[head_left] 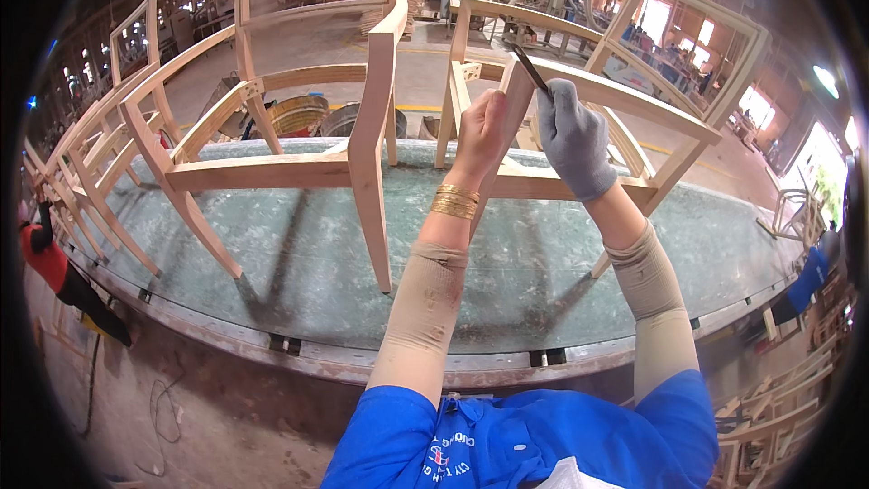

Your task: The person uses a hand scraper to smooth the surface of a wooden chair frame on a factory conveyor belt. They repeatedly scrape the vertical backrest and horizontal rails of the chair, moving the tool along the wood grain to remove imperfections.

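Two bare wooden chair frames stand on a grey-green worktable point(299, 263). My left hand point(482, 127), bare with gold bangles at the wrist, grips the front leg of the right chair frame point(579, 186). My right hand point(572, 138), in a grey glove, holds a thin dark tool point(530, 69) with its tip at the top of that same leg. The left chair frame point(362, 140) stands apart from both hands.
More unfinished chair frames point(86, 149) line the left side and stand behind. A person in red and black point(54, 272) is at the table's left edge. The table's metal rim point(380, 358) runs in front of me. A workshop floor and stacked parts lie beyond.
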`<move>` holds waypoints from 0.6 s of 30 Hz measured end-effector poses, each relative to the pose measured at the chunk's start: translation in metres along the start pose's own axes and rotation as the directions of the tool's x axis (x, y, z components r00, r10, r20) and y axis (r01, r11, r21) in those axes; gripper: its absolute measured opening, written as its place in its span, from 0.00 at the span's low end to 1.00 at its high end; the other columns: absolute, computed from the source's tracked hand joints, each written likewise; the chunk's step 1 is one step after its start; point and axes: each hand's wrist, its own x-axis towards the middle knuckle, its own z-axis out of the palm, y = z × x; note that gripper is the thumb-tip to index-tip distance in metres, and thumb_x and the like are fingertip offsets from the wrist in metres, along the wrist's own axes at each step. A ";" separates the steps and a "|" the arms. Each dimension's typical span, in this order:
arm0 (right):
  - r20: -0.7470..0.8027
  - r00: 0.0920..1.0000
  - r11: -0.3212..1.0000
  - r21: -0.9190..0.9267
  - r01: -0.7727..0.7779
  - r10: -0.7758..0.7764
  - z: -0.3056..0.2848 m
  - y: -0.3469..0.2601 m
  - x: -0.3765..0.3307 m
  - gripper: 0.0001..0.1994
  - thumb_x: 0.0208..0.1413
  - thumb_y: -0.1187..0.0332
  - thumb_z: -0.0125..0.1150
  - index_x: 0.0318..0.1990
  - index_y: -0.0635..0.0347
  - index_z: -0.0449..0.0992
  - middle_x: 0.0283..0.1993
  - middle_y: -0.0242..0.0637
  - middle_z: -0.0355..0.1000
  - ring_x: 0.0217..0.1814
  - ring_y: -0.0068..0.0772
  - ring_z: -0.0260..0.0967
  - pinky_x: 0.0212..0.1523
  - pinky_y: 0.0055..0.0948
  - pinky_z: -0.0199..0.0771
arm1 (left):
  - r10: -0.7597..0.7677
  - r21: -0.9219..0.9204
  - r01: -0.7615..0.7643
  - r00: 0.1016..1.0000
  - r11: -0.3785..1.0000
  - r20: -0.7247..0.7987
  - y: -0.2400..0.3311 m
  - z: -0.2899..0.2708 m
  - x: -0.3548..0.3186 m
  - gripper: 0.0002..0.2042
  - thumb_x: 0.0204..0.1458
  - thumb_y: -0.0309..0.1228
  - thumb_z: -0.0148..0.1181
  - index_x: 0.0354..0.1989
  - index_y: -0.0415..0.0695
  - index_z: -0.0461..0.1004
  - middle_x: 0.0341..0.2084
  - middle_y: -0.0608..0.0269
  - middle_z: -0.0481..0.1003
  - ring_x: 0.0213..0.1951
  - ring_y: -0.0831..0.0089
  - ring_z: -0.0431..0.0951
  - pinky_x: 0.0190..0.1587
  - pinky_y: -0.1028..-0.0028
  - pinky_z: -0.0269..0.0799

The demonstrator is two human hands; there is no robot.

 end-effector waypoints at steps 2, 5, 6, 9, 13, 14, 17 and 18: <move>-0.003 1.000 1.000 -0.020 0.019 -0.019 0.004 0.001 0.003 0.04 0.58 0.69 0.55 0.35 0.56 0.67 0.19 0.37 0.69 0.16 0.41 0.68 0.17 0.33 0.67 | -0.010 -0.009 0.010 1.000 1.000 -0.012 0.004 0.002 -0.001 0.21 0.65 0.43 0.43 0.24 0.39 0.63 0.18 0.70 0.59 0.25 0.82 0.57 0.28 0.77 0.57; -0.001 1.000 1.000 -0.005 0.028 -0.028 0.008 0.001 0.005 0.04 0.57 0.69 0.55 0.35 0.56 0.67 0.20 0.37 0.69 0.17 0.41 0.69 0.17 0.33 0.67 | -0.046 -0.024 0.046 0.999 0.999 -0.012 0.008 0.001 -0.003 0.20 0.64 0.42 0.44 0.27 0.37 0.66 0.19 0.69 0.61 0.26 0.81 0.59 0.29 0.76 0.59; 0.004 1.000 1.000 0.006 0.025 -0.025 0.008 0.000 0.006 0.04 0.57 0.70 0.55 0.35 0.56 0.67 0.20 0.38 0.70 0.17 0.41 0.69 0.17 0.33 0.67 | -0.036 -0.012 0.036 0.999 0.999 -0.012 0.009 0.000 -0.004 0.20 0.64 0.43 0.44 0.28 0.37 0.67 0.19 0.68 0.62 0.26 0.81 0.59 0.29 0.76 0.59; -0.001 0.999 0.999 0.004 0.040 -0.040 0.009 -0.002 0.007 0.04 0.56 0.70 0.55 0.35 0.56 0.67 0.20 0.38 0.69 0.16 0.42 0.68 0.17 0.34 0.68 | -0.009 0.005 0.010 1.000 1.000 -0.016 0.012 0.000 -0.003 0.20 0.64 0.42 0.44 0.30 0.36 0.69 0.19 0.67 0.64 0.27 0.81 0.61 0.30 0.76 0.60; 0.026 0.999 0.999 -0.025 0.032 -0.031 0.010 -0.001 0.007 0.03 0.56 0.72 0.54 0.35 0.57 0.67 0.19 0.40 0.68 0.16 0.45 0.68 0.17 0.37 0.67 | 0.077 0.103 -0.074 0.997 0.992 -0.029 0.018 0.004 -0.002 0.20 0.66 0.41 0.39 0.22 0.42 0.59 0.19 0.73 0.58 0.24 0.84 0.56 0.26 0.78 0.58; 0.030 0.999 0.999 -0.029 0.029 -0.028 0.011 0.000 0.006 0.03 0.56 0.72 0.55 0.36 0.56 0.67 0.18 0.42 0.68 0.17 0.47 0.68 0.16 0.39 0.67 | 0.066 0.094 -0.062 0.997 0.994 -0.035 0.020 0.006 -0.003 0.20 0.66 0.40 0.39 0.21 0.42 0.59 0.19 0.73 0.57 0.24 0.84 0.55 0.26 0.78 0.56; 0.032 0.999 1.000 -0.002 0.024 -0.024 0.011 0.001 0.007 0.03 0.57 0.71 0.55 0.36 0.56 0.67 0.17 0.44 0.67 0.17 0.50 0.68 0.17 0.41 0.67 | 0.035 0.083 -0.031 0.998 0.996 -0.048 0.021 0.005 -0.003 0.20 0.65 0.41 0.41 0.24 0.40 0.63 0.19 0.70 0.60 0.25 0.82 0.57 0.27 0.77 0.58; 0.033 0.999 1.000 0.014 0.022 -0.023 0.011 0.000 0.008 0.03 0.57 0.71 0.55 0.36 0.56 0.67 0.17 0.44 0.68 0.17 0.50 0.68 0.17 0.41 0.67 | 0.020 0.084 -0.016 0.999 0.996 -0.047 0.019 0.003 -0.002 0.20 0.64 0.43 0.43 0.27 0.37 0.67 0.19 0.66 0.64 0.26 0.80 0.61 0.30 0.76 0.61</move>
